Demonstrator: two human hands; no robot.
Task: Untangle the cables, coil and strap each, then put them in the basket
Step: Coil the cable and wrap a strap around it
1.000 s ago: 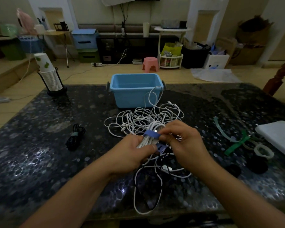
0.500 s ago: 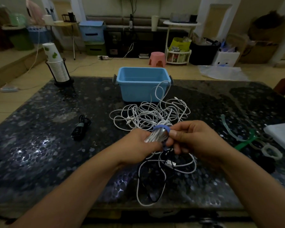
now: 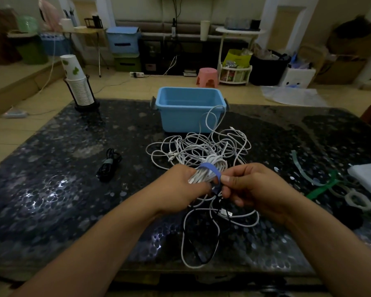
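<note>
The left hand (image 3: 180, 187) grips a white coil (image 3: 206, 172) just in front of the tangle (image 3: 201, 146), its fingers curled round the coil's near end. The coil's long axis runs from near-left to far-right, its looped far end pointing toward the basket (image 3: 189, 110). A blue strap (image 3: 210, 169) wraps across the coil's middle, crosswise to that axis. The right hand (image 3: 255, 189) pinches the strap's free end between thumb and forefinger at the coil's right side, the other fingers curled beneath. The tangle of white cables lies on the counter (image 3: 51, 189) between the hands and the basket, and one loop of it rises against the basket's front wall. Nearer than the tangle, under the hands, more white and black cable (image 3: 199, 239) loops toward the counter's near edge. The basket stands upright beyond the tangle, at the counter's far side; whether anything lies inside it cannot be seen. Left of the tangle, well apart from it, a black coil (image 3: 108, 166) lies already bound, its long axis running near-left to far-right. Right of the tangle lie spare straps (image 3: 321, 187), green and pale ones, near a white sheet (image 3: 368, 179) at the counter's right edge. A cup stack (image 3: 77, 82) stands in a holder far left of the basket.
</note>
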